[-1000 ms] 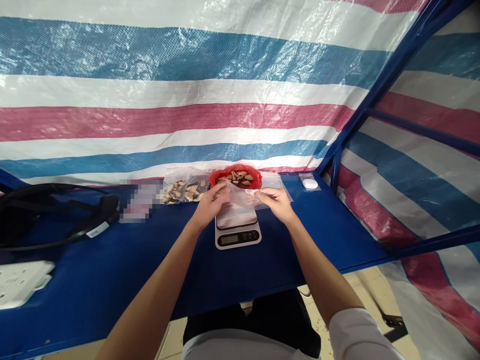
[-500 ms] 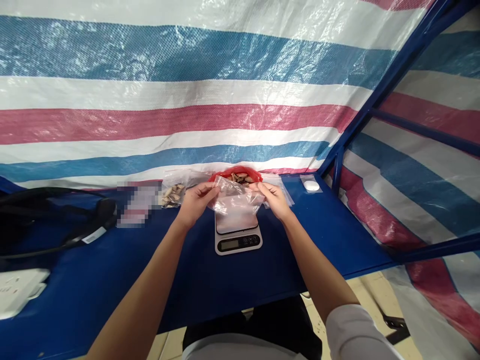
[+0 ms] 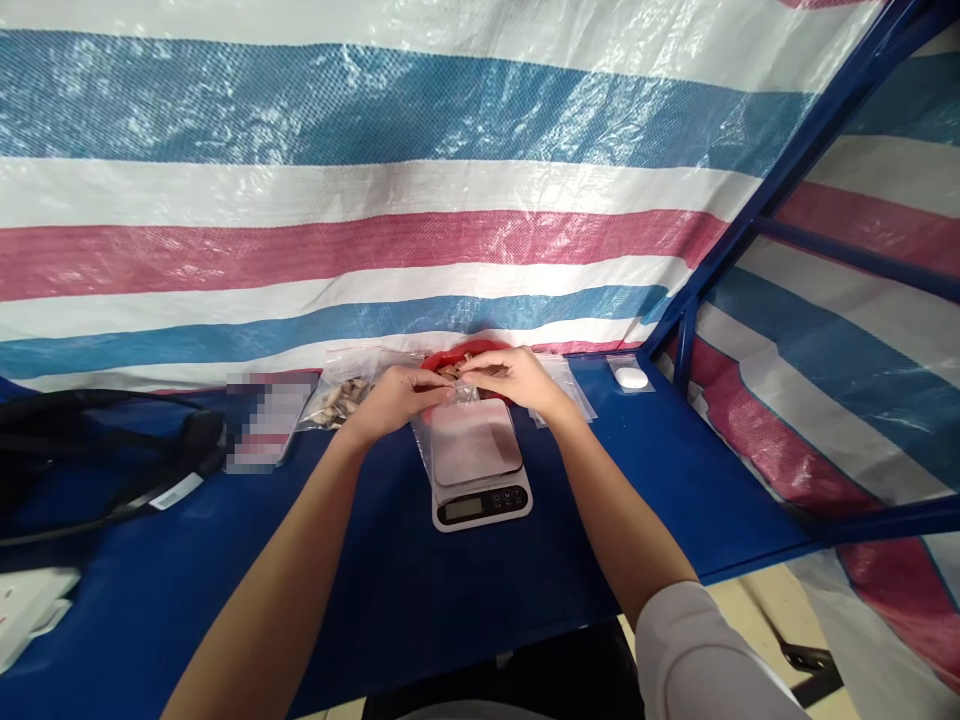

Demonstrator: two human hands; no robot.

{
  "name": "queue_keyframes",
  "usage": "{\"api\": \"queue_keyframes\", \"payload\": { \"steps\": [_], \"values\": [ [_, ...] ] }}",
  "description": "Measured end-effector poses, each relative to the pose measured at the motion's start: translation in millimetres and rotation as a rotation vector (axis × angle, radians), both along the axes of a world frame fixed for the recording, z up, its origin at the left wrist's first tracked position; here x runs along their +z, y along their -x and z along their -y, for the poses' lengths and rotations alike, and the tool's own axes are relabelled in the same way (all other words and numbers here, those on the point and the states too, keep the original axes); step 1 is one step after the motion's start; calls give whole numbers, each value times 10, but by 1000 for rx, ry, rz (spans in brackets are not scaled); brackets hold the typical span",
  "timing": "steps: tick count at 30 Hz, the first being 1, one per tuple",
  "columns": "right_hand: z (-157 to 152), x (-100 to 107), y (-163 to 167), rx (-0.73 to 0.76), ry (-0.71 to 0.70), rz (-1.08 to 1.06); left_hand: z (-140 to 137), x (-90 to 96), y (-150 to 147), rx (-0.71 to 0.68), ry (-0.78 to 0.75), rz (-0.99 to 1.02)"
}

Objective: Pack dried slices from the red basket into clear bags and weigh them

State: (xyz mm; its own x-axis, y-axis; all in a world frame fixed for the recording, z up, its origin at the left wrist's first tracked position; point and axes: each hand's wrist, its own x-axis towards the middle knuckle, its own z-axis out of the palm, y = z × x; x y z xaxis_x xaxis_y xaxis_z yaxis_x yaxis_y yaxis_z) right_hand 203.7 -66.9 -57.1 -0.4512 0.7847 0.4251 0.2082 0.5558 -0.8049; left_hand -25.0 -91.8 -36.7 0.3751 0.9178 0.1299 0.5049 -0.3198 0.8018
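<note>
My left hand [image 3: 397, 402] pinches the edge of a clear plastic bag [image 3: 421, 440], whose film hangs down at the left side of a kitchen scale [image 3: 474, 447]. My right hand [image 3: 519, 378] is closed, thumb and fingers pinched at the same bag's upper edge; the fingertips partly hide it. Just behind both hands sits a red bag [image 3: 461, 352] with brown dried slices, like dried mushrooms, mostly covered by my fingers. Left of my left hand lies a clear bag of similar pale brown slices [image 3: 341, 402]. The scale's plate is bare and its display is dark.
More flat clear bags [image 3: 566, 385] lie right of my right hand. A small white case [image 3: 631, 378] rests on a bag farther right. On the left are a phone-like object [image 3: 271, 420], a black strap [image 3: 180, 450] and a white power strip [image 3: 34, 605]. A striped sheet [image 3: 360, 245] closes off the back.
The clear bag has gone from spread flat above the scale to hanging at its left, bunched at the top. My hands have come closer together, and the view has shifted slightly.
</note>
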Motion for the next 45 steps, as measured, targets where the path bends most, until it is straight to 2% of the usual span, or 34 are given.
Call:
{"api": "queue_keyframes", "payload": {
  "steps": [7, 9, 13, 15, 18, 20, 25, 28, 32, 36, 40, 45],
  "values": [
    [-109, -61, -45, -11, -18, 174, -164, -259, 21, -14, -3, 15],
    [-143, -86, -63, -32, 0, 199, -189, -318, 13, 54, -94, 4],
    [-223, -153, -143, -119, 45, 215, -172, -315, -53, 291, -429, -152],
    [-254, -178, -182, -153, 55, 226, -135, -286, -106, 353, -484, -241],
    [-266, -179, -205, -171, 51, 216, -81, -268, -188, 375, -383, -292],
    [-247, -152, -193, -159, 47, 203, -65, -275, -229, 371, -246, -240],
    [-148, -30, -116, -12, 64, 189, -101, -312, -237, 323, 288, 174],
    [-94, 28, -78, 33, 33, 211, -145, -354, -188, 301, 437, 356],
    [-60, 61, -64, 18, 4, 258, -186, -415, -136, 270, 476, 436],
    [-56, 64, -56, 17, 89, 260, -169, -420, -158, 282, 458, 478],
    [-62, 36, -17, -52, 79, 308, -119, -373, -210, 268, 398, 430],
    [-67, -8, 21, -59, 65, 355, -99, -357, -225, 211, 294, 331]
  ]
}}
